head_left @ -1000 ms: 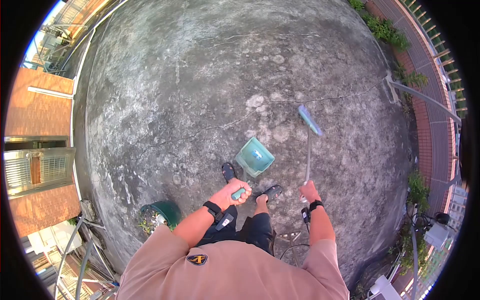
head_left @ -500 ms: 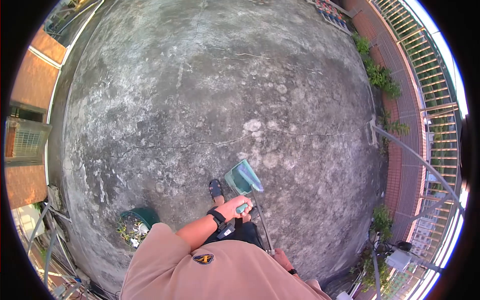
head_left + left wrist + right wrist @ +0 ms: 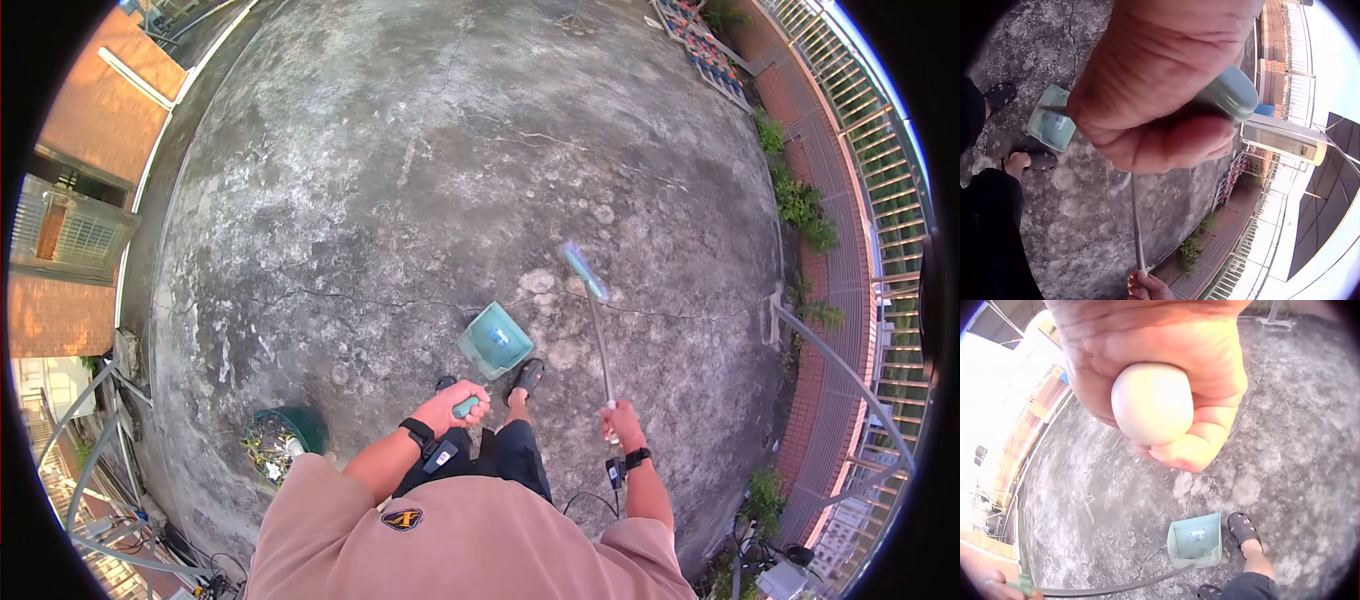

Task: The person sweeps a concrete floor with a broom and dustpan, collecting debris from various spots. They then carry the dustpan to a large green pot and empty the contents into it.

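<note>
I stand on a weathered concrete roof. My left hand (image 3: 452, 407) grips the teal handle (image 3: 1229, 94) of a long-handled teal dustpan (image 3: 495, 340), which rests on the floor just ahead of my sandalled feet (image 3: 527, 378). A small pale scrap lies inside the dustpan (image 3: 1195, 540). My right hand (image 3: 620, 420) is wrapped round the white top end (image 3: 1152, 403) of a broom stick (image 3: 600, 350). The blurred teal broom head (image 3: 585, 272) hangs out to the right of the dustpan, apart from it.
A green pot with plants (image 3: 280, 435) sits by my left side. A cracked concrete floor (image 3: 400, 200) stretches ahead. A metal railing (image 3: 880, 200) and green plants (image 3: 800, 205) line the right edge, with a slanted pipe (image 3: 840, 365) near it. Brick buildings (image 3: 70, 240) stand to the left.
The broom head has swung from over the dustpan out to the right and forward. My right hand has come forward into view. My left hand keeps its hold on the dustpan handle.
</note>
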